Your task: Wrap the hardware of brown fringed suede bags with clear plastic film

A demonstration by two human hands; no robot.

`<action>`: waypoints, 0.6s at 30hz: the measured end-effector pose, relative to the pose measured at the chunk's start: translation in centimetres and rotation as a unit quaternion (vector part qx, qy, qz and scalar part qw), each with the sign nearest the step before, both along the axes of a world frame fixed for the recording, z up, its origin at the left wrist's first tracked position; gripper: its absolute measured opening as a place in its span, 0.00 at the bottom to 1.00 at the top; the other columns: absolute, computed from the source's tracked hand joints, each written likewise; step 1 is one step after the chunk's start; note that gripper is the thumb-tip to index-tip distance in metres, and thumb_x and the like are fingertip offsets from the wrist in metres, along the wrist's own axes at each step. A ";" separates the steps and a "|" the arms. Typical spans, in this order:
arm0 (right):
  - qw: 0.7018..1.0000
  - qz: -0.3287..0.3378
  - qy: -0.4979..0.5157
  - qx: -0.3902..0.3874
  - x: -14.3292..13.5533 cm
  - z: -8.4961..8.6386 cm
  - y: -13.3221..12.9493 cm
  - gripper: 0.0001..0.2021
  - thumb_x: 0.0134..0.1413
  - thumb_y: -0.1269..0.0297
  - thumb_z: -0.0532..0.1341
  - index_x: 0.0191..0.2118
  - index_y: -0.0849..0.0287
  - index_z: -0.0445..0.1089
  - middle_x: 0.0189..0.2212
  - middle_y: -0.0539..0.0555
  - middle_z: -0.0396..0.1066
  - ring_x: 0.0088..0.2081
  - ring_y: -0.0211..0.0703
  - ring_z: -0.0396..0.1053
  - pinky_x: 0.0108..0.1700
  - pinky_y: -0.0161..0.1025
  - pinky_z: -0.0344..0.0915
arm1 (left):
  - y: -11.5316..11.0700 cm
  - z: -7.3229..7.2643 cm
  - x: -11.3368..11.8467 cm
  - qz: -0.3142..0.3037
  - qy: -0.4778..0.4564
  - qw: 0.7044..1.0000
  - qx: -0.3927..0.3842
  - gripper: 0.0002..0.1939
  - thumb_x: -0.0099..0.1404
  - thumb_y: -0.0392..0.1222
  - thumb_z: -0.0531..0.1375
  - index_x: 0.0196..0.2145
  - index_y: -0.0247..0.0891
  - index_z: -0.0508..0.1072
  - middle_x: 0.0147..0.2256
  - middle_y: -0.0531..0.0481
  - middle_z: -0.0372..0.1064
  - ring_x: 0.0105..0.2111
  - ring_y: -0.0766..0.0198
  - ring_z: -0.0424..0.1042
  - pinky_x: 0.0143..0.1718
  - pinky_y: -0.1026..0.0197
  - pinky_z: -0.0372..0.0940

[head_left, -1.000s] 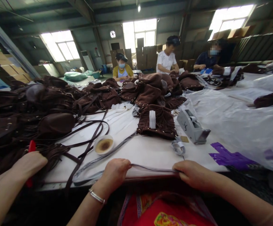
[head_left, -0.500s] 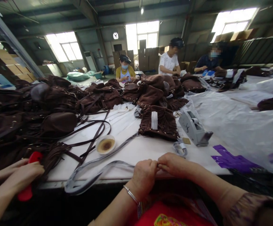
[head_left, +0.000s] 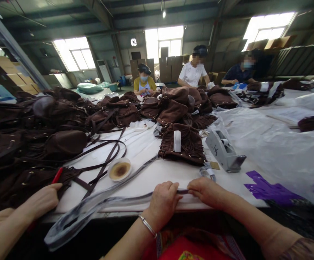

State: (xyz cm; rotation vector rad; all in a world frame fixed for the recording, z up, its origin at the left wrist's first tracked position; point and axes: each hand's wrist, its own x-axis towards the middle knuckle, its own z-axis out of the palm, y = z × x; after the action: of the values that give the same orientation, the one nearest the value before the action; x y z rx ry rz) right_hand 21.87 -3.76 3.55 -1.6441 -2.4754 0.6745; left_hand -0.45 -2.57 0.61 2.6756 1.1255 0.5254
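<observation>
A long dark strap in a clear plastic sleeve (head_left: 130, 198) runs along the table's front edge and loops over it at the left. My left hand (head_left: 164, 202), a silver bangle at its wrist, is closed around the sleeved strap. Just to its right, my right hand (head_left: 209, 192) pinches the same strap, with a short piece showing between the hands. Beyond them lies a brown fringed bag (head_left: 192, 144) with a white paper band (head_left: 177, 141). A coiled plastic-wrapped piece (head_left: 209, 171) sits behind my right hand.
A grey tape dispenser (head_left: 224, 151) stands right of the bag, near purple plastic (head_left: 270, 189). A shallow dish (head_left: 120, 169) sits left. Brown bags (head_left: 65, 142) are heaped leftward. A co-worker's hand (head_left: 42, 200) at left grips something red (head_left: 56, 175). Several people work across the table.
My hands have moved slightly apart, exposing a short piece of strap between them. The hanging loop has swung left and lower. The co-worker's red-handled object has turned and moved right.
</observation>
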 end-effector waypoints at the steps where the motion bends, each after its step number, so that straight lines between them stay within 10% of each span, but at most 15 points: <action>1: 1.000 -0.006 0.002 0.027 -0.1 -0.1 0.2 0.13 0.61 0.64 0.54 0.31 0.57 0.75 0.29 0.55 0.75 0.33 0.45 0.69 0.38 0.38 0.60 | 0.0 -0.2 0.4 -0.007 -0.002 1.000 -0.003 0.06 0.68 0.42 0.58 0.40 0.40 0.71 0.34 0.48 0.71 0.33 0.60 0.70 0.35 0.59 0.65; 6: 0.954 -0.184 0.073 0.224 0.0 -1.3 -0.5 0.12 0.64 0.62 0.52 0.41 0.60 0.72 0.38 0.61 0.75 0.41 0.50 0.69 0.47 0.45 0.61 | 0.2 -1.1 0.6 0.059 -0.022 0.998 0.029 0.12 0.69 0.38 0.53 0.27 0.40 0.67 0.27 0.49 0.68 0.28 0.62 0.68 0.29 0.60 0.61; 12: 0.957 -0.267 0.102 0.038 -2.2 -2.5 -1.1 0.20 0.63 0.51 0.52 0.24 0.57 0.65 0.22 0.51 0.69 0.27 0.42 0.64 0.32 0.39 0.56 | -0.7 -2.3 1.3 0.009 0.014 0.997 0.069 0.08 0.66 0.34 0.55 0.29 0.40 0.68 0.28 0.49 0.67 0.29 0.60 0.67 0.28 0.58 0.61; 18: 0.954 -0.273 0.108 0.066 -2.1 -3.6 0.4 0.12 0.58 0.59 0.54 0.26 0.57 0.66 0.24 0.52 0.70 0.29 0.43 0.66 0.34 0.38 0.57 | -1.1 -2.7 1.7 -0.057 0.023 0.997 0.055 0.05 0.63 0.32 0.58 0.30 0.39 0.68 0.30 0.48 0.69 0.31 0.58 0.67 0.29 0.58 0.62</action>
State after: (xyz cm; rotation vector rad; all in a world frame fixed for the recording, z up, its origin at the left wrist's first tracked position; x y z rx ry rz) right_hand 19.82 -3.41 -0.06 -1.9507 -1.7526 0.5569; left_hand 1.27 -3.68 -2.13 2.8388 0.9737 0.5229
